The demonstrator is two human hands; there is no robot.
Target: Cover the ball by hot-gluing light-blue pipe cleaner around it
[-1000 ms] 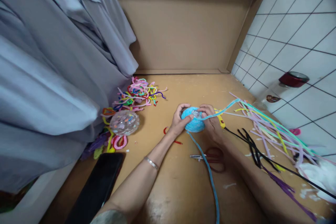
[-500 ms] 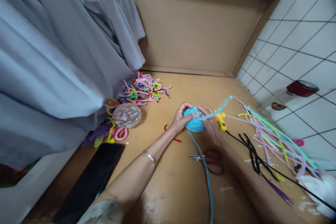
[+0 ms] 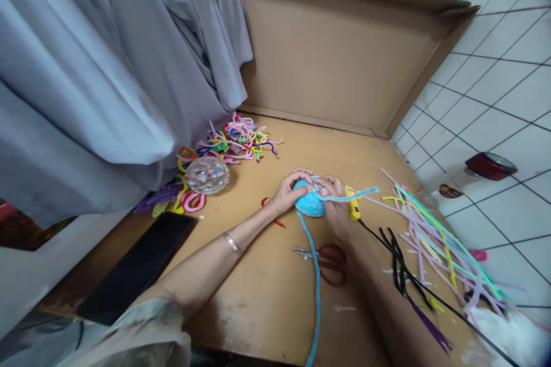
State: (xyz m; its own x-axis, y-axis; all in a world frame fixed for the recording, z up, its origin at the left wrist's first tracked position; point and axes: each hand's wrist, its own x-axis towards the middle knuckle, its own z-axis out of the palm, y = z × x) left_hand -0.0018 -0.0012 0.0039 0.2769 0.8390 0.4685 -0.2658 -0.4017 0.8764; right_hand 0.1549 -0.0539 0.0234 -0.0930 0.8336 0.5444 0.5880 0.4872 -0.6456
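Observation:
A round form wrapped in blue pipe cleaner [image 3: 310, 205] sits mid-table between my hands, with a pale patch at its top. My left hand [image 3: 289, 190] grips its left side, thumb on top. Closed against its right side, my right hand [image 3: 334, 198] presses the blue strand at the top with thumb and fingers. One free end of blue pipe cleaner [image 3: 359, 195] sticks out to the right over that hand. Another blue length [image 3: 317, 281] trails down to the table's front edge, crossing red-handled scissors [image 3: 331, 264]. Beside my right hand lies a yellow glue gun [image 3: 353, 210], partly hidden.
At left are a clear speckled ball [image 3: 207, 175], a heap of colourful pipe cleaners [image 3: 243, 135] and a black phone [image 3: 138, 266]. Long pipe cleaners [image 3: 422, 223] and a red-lidded jar [image 3: 456, 183] are at right. A cardboard panel [image 3: 336, 51] stands behind; grey cloth [image 3: 129, 69] hangs left.
The blue free end has swung down from slanting upward to nearly level. My right fingers have shifted at the top of the form. The whole view has shifted slightly.

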